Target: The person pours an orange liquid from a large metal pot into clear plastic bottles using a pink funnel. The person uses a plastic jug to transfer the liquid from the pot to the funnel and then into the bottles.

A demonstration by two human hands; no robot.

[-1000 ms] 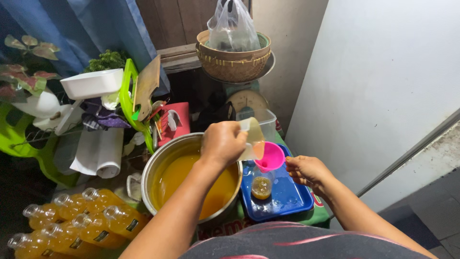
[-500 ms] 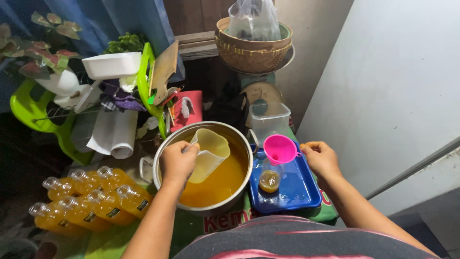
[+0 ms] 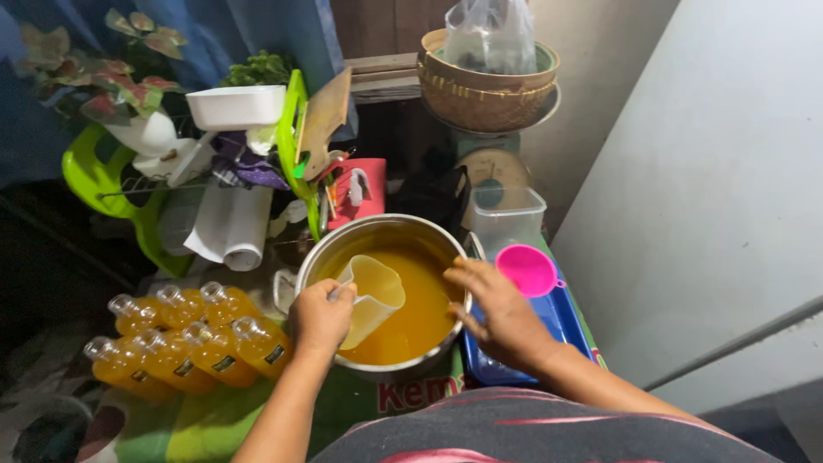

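Pretty cramped corner here: a plain pale wall [image 3: 711, 171] runs down the right side, and blue curtain fabric [image 3: 249, 30] hangs at the back left beside dark wooden boards [image 3: 377, 34]. Light is dim, with the left edge falling into shadow.

Small home kitchen corner, used for drink-making: steel pot [image 3: 386, 296] of orange liquid at centre, filled bottles [image 3: 184, 330] lower left, dish rack [image 3: 184, 184] and cutting board [image 3: 324, 120] upper left, woven baskets [image 3: 484, 86] at top.

filled bottles [image 3: 184, 339], woven basket [image 3: 484, 86], cutting board [image 3: 323, 122]
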